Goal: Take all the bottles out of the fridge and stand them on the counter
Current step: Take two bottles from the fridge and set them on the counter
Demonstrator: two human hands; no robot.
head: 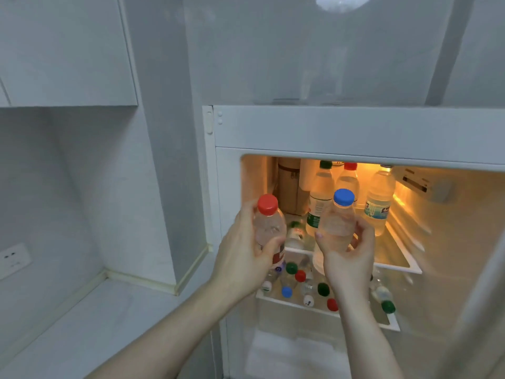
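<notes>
Red-cap bottle (269, 231) in left hand (243, 258), blue-cap bottle (337, 225) in right hand (348, 258); both hands wrapped round the bodies, thumbs in front, held in front of the open fridge (355, 127) mouth, between the shelves and the person. Both bottles near upright, caps up, long axes vertical; red-cap one leans slightly left, blue-cap one slightly right at the top. Progress looks early: the visible stretch of counter (90, 324), left of and below the left hand, shows no bottles, so none seem placed yet, though its near end is out of frame. Plenty left: behind the hands on the top shelf (396, 265) stand three upright bottles (379, 199), caps up, plus one lying down behind the left hand's bottle. Below the hands the lower shelf (300, 302) holds a crowd of bottles, seen mostly as red, green, blue and white caps (300, 276) pointing up toward the camera; exact count unclear, some blurred. Next step presumably is to carry the pair left to the counter.
</notes>
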